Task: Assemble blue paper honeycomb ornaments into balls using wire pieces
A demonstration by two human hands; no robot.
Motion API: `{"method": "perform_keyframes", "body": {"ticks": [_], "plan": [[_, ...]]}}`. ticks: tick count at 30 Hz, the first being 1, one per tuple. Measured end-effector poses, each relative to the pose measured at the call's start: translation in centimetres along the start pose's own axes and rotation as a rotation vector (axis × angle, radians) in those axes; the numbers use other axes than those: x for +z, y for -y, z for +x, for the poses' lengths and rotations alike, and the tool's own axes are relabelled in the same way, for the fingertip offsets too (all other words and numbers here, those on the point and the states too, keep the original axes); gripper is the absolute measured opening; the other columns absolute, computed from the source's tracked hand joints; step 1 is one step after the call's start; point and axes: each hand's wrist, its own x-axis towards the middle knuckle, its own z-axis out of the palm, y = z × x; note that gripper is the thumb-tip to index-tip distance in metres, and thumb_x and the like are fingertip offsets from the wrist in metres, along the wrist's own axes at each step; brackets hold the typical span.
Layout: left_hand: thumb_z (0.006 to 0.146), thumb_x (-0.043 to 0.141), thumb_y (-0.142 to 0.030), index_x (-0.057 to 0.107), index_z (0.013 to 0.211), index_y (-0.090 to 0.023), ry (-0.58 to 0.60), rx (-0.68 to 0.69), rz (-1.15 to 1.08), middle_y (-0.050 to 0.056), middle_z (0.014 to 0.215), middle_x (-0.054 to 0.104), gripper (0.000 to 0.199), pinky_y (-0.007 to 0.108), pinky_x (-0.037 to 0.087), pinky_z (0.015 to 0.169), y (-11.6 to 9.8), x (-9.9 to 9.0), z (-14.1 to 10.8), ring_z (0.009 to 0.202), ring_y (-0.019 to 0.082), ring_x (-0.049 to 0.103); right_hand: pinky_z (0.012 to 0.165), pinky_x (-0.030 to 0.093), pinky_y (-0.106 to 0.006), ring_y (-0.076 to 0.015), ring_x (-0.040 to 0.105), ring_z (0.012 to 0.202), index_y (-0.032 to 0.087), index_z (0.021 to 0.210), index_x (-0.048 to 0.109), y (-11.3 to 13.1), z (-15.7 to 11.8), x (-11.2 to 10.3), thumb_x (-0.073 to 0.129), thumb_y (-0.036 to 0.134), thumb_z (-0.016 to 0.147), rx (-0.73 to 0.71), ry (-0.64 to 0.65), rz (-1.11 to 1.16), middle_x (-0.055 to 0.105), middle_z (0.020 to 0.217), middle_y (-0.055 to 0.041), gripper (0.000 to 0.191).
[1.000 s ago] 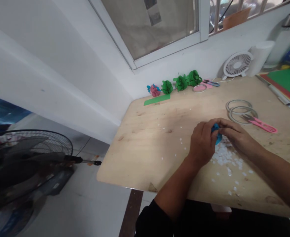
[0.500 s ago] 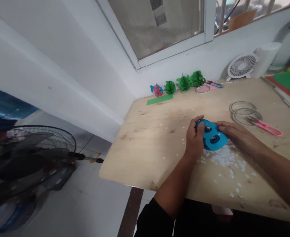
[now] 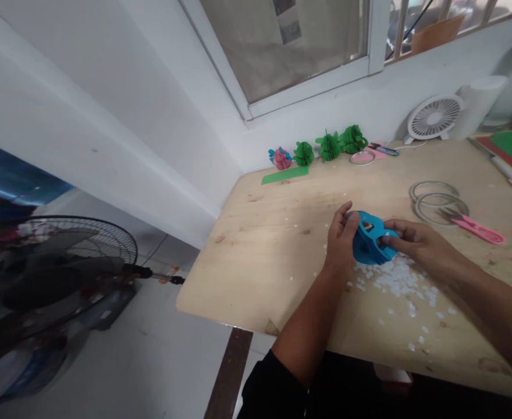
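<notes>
A blue paper cutout (image 3: pixel 369 250) with two holes, made of several layers, is held between my hands above the table. My left hand (image 3: pixel 342 235) grips its left side, with the thumb on top. On the right, my right hand (image 3: pixel 413 241) pinches the edge near the lower hole between thumb and fingers. The layers are bent and slightly spread apart. Beneath and beside the cutout lie many small white paper scraps (image 3: pixel 402 282).
Pink-handled scissors (image 3: pixel 478 227) and metal rings (image 3: pixel 441 206) lie to the right. Along the wall stand green paper ornaments (image 3: pixel 329 146), a pink one (image 3: pixel 281 158) and a small white fan (image 3: pixel 434 118). A green paper strip (image 3: pixel 285 175) lies before them. A floor fan (image 3: pixel 81 250) stands left of the table (image 3: pixel 247 262).
The blue paper cutout has gone from nearly flat to bent, with its layers opening. My right hand has shifted from resting along its edge to pinching it near the lower hole.
</notes>
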Motion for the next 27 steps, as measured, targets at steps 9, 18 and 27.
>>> {"method": "perform_keyframes", "body": {"ticks": [9,18,27], "plan": [[0.064,0.089,-0.039,0.05,0.134,-0.027,0.091,-0.122,-0.048,0.009,0.124,0.066,0.082,0.04,0.049,0.101,0.4,0.2,-0.6,0.121,0.028,0.062,0.069,0.056,-0.034,-0.0199,0.068,0.07,0.023,0.085,0.073,-0.6,0.1,-0.4,0.084,0.057,0.059,-0.065,-0.175,0.03,0.076,0.08,-0.0037,0.045],[0.059,0.077,-0.013,0.053,0.129,-0.024,0.054,-0.091,-0.037,0.006,0.115,0.068,0.076,0.039,0.049,0.097,1.5,0.3,0.0,0.109,0.025,0.065,0.073,0.058,-0.038,-0.0235,0.069,0.076,0.024,0.095,0.074,-1.0,0.1,-0.1,0.079,0.053,0.067,-0.181,-0.282,-0.103,0.077,0.085,-0.0038,0.041],[0.073,0.078,-0.025,0.058,0.119,-0.019,-0.033,0.092,0.164,0.01,0.119,0.068,0.051,0.039,0.049,0.099,1.0,0.4,-0.3,0.113,0.025,0.064,0.075,0.057,-0.038,-0.0252,0.07,0.083,0.023,0.102,0.074,-1.3,0.2,-0.4,0.079,0.063,0.065,-0.111,-0.205,-0.126,0.076,0.087,-0.0052,0.056]]}}
